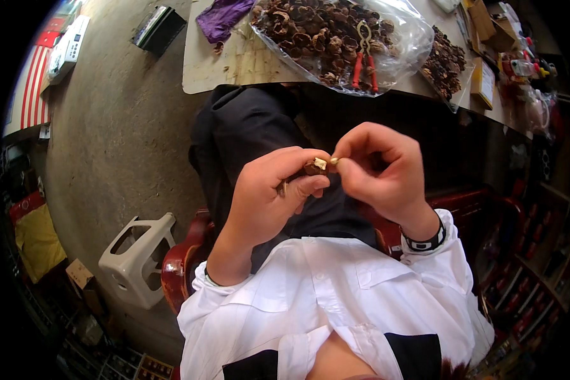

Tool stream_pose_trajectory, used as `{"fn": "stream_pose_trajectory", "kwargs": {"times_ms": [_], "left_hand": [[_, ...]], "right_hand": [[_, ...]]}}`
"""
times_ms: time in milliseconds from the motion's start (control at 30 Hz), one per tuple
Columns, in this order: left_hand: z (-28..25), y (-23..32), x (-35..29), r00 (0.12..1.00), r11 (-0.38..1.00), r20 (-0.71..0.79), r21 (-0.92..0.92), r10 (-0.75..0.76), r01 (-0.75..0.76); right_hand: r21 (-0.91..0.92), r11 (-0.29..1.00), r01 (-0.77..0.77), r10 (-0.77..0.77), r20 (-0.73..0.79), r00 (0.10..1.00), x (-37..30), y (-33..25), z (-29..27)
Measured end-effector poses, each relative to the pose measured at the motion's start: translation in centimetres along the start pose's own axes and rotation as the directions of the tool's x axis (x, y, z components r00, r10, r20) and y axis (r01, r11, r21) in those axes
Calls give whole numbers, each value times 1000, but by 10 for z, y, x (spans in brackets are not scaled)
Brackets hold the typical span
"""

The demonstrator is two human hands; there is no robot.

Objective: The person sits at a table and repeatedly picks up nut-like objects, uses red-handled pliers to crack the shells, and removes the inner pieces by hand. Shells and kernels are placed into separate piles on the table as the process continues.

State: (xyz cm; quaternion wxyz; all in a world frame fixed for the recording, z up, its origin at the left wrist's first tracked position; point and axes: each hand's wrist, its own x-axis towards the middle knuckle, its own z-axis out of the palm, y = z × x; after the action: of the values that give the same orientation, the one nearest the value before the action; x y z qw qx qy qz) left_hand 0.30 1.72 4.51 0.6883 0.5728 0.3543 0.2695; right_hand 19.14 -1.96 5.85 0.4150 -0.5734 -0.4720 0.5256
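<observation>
Above my lap, my left hand (258, 193) pinches a cracked brown walnut (311, 168) between thumb and forefinger. Pale kernel (321, 163) shows in the broken side of its shell. My right hand (389, 166) is closed beside it, thumb and forefinger pinching a small pale kernel piece (334, 161). The fingertips of both hands nearly meet. On the table ahead, a nutcracker (358, 68) with red handles lies on a clear plastic bag (413, 39) heaped with brown shells (297, 31).
The pale table (228, 69) stands beyond my knees, with a purple bag (225, 19) on its left corner and a second heap of brown pieces (443, 63) to the right. A beige plastic stool (123, 250) is on the floor at left. I sit on a dark red chair (174, 269).
</observation>
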Motion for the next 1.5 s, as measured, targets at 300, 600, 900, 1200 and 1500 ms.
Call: {"fn": "stream_pose_trajectory", "kwargs": {"times_ms": [300,600,900,1200,1500], "left_hand": [[-8,5,-4,975,876,223,-468,-15,120],[-7,20,-11,972,816,233,-553,-40,166],[7,26,-14,977,801,195,-568,-90,187],[7,20,-13,975,928,213,-347,-61,134],[6,7,-15,988,997,-134,-11,72,-74]], "right_hand": [[-265,886,380,-463,-541,703,67,36,-44],[-246,943,223,-300,-344,890,22,40,-32],[-36,873,486,-482,-214,850,-25,7,2],[90,890,447,-453,73,888,-11,13,5],[415,895,162,-197,44,979,-22,21,11]]}}
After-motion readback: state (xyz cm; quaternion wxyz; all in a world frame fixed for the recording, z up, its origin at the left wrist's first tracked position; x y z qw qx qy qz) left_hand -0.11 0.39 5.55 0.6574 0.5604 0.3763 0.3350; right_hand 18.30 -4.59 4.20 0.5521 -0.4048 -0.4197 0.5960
